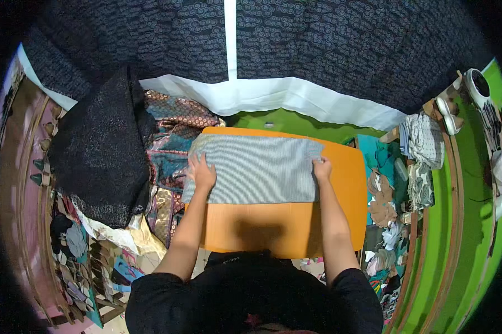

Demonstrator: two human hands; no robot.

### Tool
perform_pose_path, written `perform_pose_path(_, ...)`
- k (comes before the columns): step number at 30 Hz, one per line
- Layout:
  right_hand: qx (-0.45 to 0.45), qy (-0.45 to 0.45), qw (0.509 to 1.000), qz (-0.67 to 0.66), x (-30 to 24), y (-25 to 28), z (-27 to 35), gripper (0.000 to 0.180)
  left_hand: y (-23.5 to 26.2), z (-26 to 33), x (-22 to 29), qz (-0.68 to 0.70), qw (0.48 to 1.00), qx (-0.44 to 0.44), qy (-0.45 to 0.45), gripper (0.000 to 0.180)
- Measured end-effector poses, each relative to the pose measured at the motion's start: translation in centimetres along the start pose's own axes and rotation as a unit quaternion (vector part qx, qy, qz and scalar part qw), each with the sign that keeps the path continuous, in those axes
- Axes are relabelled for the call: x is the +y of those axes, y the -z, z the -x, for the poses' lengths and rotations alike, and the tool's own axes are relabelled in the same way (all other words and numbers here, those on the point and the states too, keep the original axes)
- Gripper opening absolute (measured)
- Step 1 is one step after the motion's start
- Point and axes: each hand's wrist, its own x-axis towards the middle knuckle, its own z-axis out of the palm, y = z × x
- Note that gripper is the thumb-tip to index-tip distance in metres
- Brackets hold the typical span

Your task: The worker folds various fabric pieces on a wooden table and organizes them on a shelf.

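Note:
A grey striped cloth [256,170] lies folded flat across the far half of an orange table [273,225]. My left hand [201,172] rests palm down on the cloth's left edge, fingers spread. At the cloth's right edge, my right hand [321,167] presses on it with the fingers curled over the corner. Both forearms reach in from below.
A black glittery fabric [98,150] and patterned brocade cloths [176,139] are piled left of the table. Dark patterned fabric [318,44] with a white border hangs behind. Cloth scraps and folded pieces [390,195] lie to the right, beside a green wall [457,222].

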Motion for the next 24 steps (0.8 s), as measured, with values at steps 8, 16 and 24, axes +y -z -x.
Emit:
perform_pose_path(8,-0.089,0.014,0.99,-0.113,-2.2,1.9,-1.7,0.027,-2.0,-8.6,5.2,0.08,0.976,-0.011,-0.2,0.043)
perform_pose_path(16,-0.177,-0.019,0.966,-0.186,-4.6,2.2,-3.2,0.036,1.5,-9.9,5.4,-0.064,0.989,-0.046,-0.123,0.034)
perform_pose_path(24,-0.092,0.123,0.968,0.198,-0.7,0.8,-0.4,0.051,-0.5,-0.3,8.8,0.014,0.989,0.003,-0.147,0.054)
